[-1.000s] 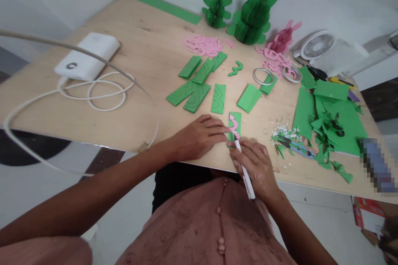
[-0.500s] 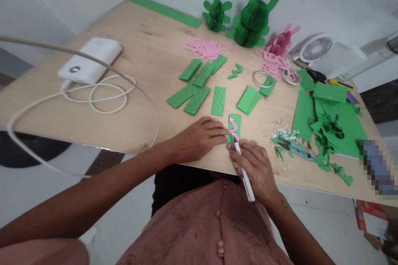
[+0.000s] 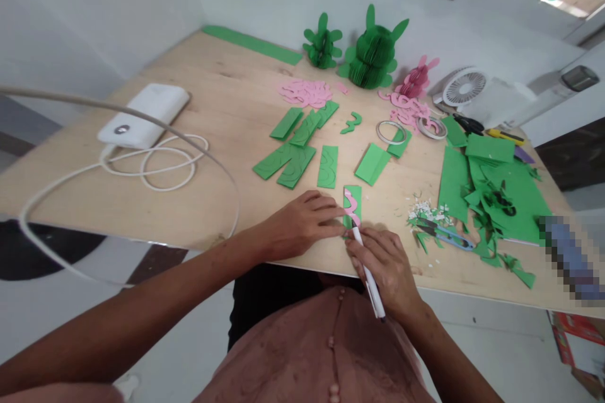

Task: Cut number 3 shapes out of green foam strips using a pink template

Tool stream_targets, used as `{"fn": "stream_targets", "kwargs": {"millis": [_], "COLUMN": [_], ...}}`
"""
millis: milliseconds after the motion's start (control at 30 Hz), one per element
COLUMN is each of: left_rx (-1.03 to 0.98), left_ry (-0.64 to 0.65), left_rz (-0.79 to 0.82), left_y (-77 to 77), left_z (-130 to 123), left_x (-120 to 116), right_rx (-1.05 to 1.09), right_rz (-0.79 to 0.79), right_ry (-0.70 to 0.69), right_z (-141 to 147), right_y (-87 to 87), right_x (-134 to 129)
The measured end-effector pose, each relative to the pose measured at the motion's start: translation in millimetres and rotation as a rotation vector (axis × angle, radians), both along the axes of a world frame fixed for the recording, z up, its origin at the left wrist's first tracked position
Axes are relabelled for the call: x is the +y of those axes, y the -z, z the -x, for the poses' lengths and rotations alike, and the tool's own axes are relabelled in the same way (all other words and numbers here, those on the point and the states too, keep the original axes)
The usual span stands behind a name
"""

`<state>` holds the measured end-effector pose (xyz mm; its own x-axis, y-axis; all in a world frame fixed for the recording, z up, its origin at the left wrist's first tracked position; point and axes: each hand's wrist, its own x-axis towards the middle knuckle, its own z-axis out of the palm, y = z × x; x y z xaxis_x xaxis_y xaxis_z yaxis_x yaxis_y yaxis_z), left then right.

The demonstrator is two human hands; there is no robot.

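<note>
My right hand grips a white pen, its tip down against the edge of a wavy pink paper cutout. That cutout lies on a small green paper piece near the table's front edge. From the left, my left hand lies flat with fingers stretched out, its fingertips on the cutout and the green paper. Fingers hide the lower part of both. Just beyond are a green paper with drawn wavy lines, several similar pieces and a plain folded green piece.
Blue-handled snips lie among paper scraps at right, near stacked green sheets. Tape rolls, pink cutouts, green honeycomb figures and a small fan stand farther back. A white power bank with a looping cable sits left.
The camera view has tilted up slightly, so the table appears lower. Both hands keep nearly the same places on the paper, and the pen tip stays by the pink cutout's edge.
</note>
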<state>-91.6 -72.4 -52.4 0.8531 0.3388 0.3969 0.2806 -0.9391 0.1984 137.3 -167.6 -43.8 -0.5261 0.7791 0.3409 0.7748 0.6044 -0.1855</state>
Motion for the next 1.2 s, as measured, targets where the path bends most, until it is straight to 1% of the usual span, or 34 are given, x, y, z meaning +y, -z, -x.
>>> {"fn": "stream_targets", "kwargs": {"millis": [133,267,367,433,567,767,1033,1200], "left_rx": [-0.023,-0.054,-0.073,-0.083,-0.095,-0.093,-0.117,-0.121], "left_ry": [-0.013,-0.011,-0.003,0.001,-0.001,0.004,0.005,0.004], "left_rz": [-0.014,-0.020,-0.027,-0.031,-0.021,-0.020,-0.010,-0.001], "left_y": [-0.6,1.4,3.8,4.8,3.7,2.0,3.9,4.6], "left_z": [-0.7,-1.7,-2.0,-2.1,-2.4,-2.1,-2.2,-2.4], "left_x": [-1.5,-0.9,0.2,0.6,0.6,0.8,0.7,0.6], "right_rx": [0.012,0.090,0.155,0.163,0.124,0.033,-0.029,-0.041], "right_rz": [-0.003,0.008,0.008,-0.018,-0.062,-0.062,-0.043,0.006], "right_ry": [0.005,0.024,0.036,0.057,0.087,0.075,0.049,0.045], "right_z": [2.1,3.8,3.9,4.2,6.6,9.0,6.7,8.7], "right_y": [-2.5,-6.7,-9.3,-10.0,-9.6,-7.1,-2.3,-8.1], "right_x": [0.1,2.3,8.3,15.1,32.3,50.8,54.8,56.2]}}
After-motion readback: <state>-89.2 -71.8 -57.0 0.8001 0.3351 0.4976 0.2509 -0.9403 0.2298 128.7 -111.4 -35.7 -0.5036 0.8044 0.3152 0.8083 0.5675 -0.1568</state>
